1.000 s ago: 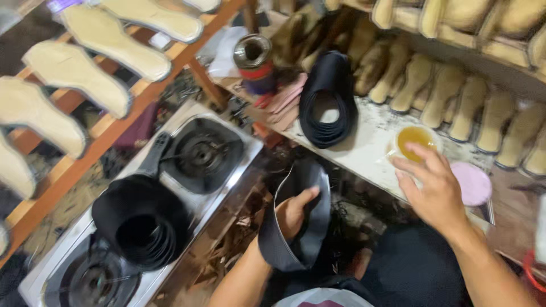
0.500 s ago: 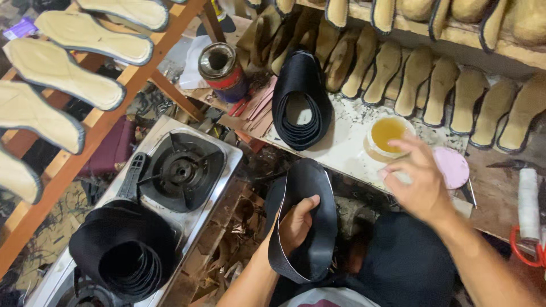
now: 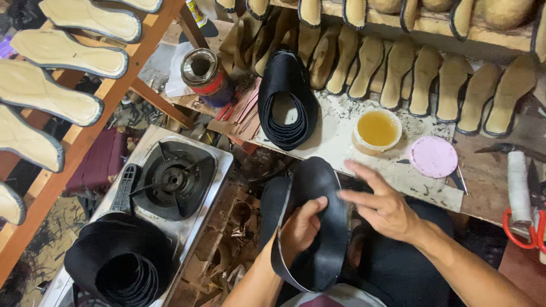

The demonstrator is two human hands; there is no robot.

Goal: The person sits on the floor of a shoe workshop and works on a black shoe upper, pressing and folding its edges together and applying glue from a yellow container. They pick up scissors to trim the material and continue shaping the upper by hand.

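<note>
The person sits low in front of the worktop (image 3: 398, 173) and holds a black rubber loop (image 3: 318, 227) up in front of their lap. The left hand (image 3: 301, 230) is tucked inside the loop, its grip closed on the near edge, with the thumb pressed on the black band. The right hand (image 3: 381, 204) is flat and open, fingers spread, resting on the right side of the same loop near its top. It grips nothing.

Just behind the hands, on the worktop, sits a small bowl of yellow glue (image 3: 377, 129). A round pink lid (image 3: 433, 156) lies right beside it. To the left of the bowl stands a stack of black loops (image 3: 287, 99), leaning toward the shelf. A metal can (image 3: 206, 75) with an open top stands further left.

Behind all that, a long row of tan soles (image 3: 398, 74) leans against the shelf. More tan soles lie on the wooden rack (image 3: 122, 91) at the left.

Lower left, a gas stove (image 3: 176, 179) has 1 bare burner. Another pile of black loops (image 3: 119, 267) sits on the stove's near end. At the far right lie a white roll (image 3: 518, 185) and red-handled scissors (image 3: 520, 230).
</note>
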